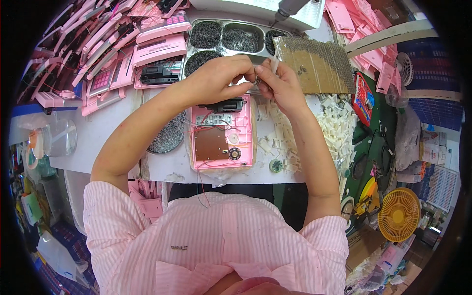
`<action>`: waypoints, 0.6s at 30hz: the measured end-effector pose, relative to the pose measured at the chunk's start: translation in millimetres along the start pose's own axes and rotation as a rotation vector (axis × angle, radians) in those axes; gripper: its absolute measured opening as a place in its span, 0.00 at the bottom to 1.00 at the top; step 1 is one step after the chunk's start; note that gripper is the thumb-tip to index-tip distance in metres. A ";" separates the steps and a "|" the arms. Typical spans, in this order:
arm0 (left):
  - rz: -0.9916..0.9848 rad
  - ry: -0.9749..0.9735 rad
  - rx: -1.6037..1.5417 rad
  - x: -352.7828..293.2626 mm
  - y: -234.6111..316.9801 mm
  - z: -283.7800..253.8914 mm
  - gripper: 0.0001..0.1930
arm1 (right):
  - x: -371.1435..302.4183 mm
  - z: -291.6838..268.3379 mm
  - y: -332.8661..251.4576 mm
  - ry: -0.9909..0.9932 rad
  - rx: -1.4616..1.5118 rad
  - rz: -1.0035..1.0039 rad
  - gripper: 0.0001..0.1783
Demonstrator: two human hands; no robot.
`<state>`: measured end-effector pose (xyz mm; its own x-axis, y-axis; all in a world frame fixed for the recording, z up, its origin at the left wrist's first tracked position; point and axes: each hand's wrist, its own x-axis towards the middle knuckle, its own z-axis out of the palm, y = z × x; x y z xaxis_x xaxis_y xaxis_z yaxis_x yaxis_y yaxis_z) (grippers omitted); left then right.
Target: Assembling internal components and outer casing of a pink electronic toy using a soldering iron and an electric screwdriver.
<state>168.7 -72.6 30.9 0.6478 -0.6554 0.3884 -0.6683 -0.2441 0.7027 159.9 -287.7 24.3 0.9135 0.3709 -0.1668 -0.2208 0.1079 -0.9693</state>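
My left hand (221, 77) and my right hand (281, 84) meet above the far end of an opened pink plastic casing (246, 132). The left thumb and fingers are closed in a pinch at the right fingertips; what they pinch is too small to make out. A thin whitish translucent strip (275, 65) sticks up from my closed right hand. Inside the casing are a brown board (210, 144), a small round speaker (234, 154), a metal plate with holes (211, 120) and a black part (231, 105). Thin wires trail over its near edge.
A metal compartment tray (220, 52) of dark screws stands beyond my hands, near a corrugated cardboard piece (314, 69). An electric screwdriver (290, 9) hangs above. Left are a round screw dish (169, 135) and stacked pink casings (160, 49); right, piled white plastic parts (337, 125).
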 end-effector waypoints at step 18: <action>-0.722 0.140 -0.305 0.1 2.4 -10.7 0.24 | -17.3 20.2 1.8 0.414 -1.248 -0.749 0.11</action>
<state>171.0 -65.6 39.1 0.9359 -0.3095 -0.1680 0.0505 -0.3543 0.9338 136.8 -275.4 29.0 0.7559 0.2862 0.5889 0.5542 -0.7585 -0.3427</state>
